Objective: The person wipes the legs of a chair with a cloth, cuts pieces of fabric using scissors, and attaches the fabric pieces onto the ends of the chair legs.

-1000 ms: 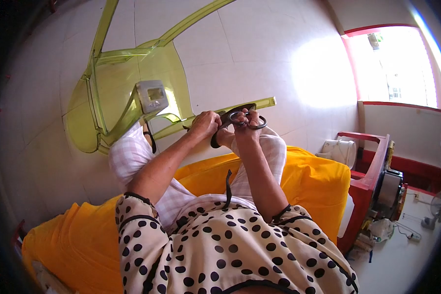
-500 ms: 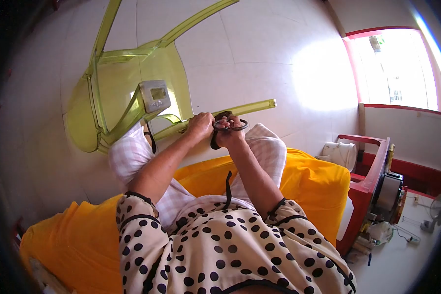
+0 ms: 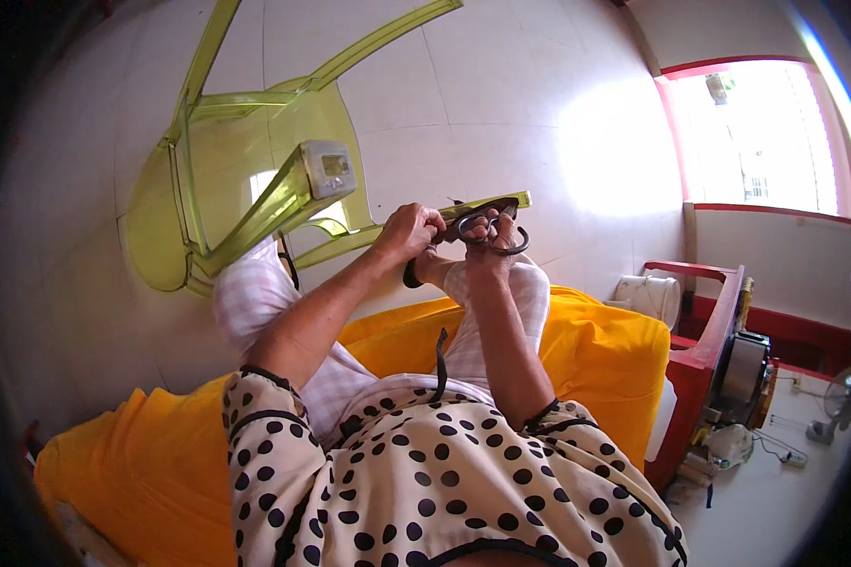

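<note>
Left-hand fingers [image 3: 433, 219]: bent inward and apparently pinched on a thin dark flat piece of unclear material [image 3: 487, 207].
Right-hand fingers [image 3: 482, 227]: grasped around a pair of dark metal scissors with large round handle loops [image 3: 524, 248]; one loop is set around these fingers, the other projects to their right.
Dark piece: located between and just beyond both sets of fingers; its outline is partly hidden.
Blades: largely concealed; whether the dark piece is touched by them cannot be told.
Chair: a translucent yellow-green plastic chair [image 3: 269, 213] is found overturned on the pale tiled floor [image 3: 501, 123], left of and beyond the fingers; one leg is extended behind them.
Cloth: a bright orange cloth [image 3: 605, 340] is spread on the near side of the fingers.
Handling, as judged: the dark piece should be held taut, the left fingertips kept clear of the blade line, and any closing of the loops made in short, even strokes.
</note>
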The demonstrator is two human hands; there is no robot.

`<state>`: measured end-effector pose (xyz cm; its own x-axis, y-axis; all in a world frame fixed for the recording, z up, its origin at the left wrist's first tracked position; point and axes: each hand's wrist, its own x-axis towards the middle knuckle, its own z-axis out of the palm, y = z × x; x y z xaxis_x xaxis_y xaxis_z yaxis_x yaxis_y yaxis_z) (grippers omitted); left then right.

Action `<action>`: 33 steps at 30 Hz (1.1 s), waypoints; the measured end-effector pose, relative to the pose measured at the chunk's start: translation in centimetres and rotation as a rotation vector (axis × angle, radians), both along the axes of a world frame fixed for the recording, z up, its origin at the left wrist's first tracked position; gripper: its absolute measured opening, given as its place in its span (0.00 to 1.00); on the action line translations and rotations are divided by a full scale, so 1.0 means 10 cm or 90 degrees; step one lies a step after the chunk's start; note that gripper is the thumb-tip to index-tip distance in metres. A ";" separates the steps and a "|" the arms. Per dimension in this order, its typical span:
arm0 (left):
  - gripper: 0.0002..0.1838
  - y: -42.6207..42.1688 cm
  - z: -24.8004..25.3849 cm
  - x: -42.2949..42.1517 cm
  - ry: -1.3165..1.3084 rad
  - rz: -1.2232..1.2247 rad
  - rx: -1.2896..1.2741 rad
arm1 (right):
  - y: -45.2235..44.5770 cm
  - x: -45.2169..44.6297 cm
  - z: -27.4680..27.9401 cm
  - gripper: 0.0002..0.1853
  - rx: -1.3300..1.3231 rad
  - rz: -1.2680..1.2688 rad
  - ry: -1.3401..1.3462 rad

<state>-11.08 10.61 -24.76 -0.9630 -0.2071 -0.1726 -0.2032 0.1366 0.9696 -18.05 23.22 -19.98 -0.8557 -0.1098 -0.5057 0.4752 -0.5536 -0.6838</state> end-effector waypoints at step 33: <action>0.07 0.58 -0.76 0.25 -0.355 0.079 0.162 | 0.16 0.19 -0.90 0.11 0.225 0.280 -0.152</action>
<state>-8.54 16.45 -32.40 -0.6849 -0.1972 -0.7014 -0.6879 -0.1421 0.7117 -16.16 24.83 -28.99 -0.6267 -0.2180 -0.7481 0.7704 -0.0294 -0.6369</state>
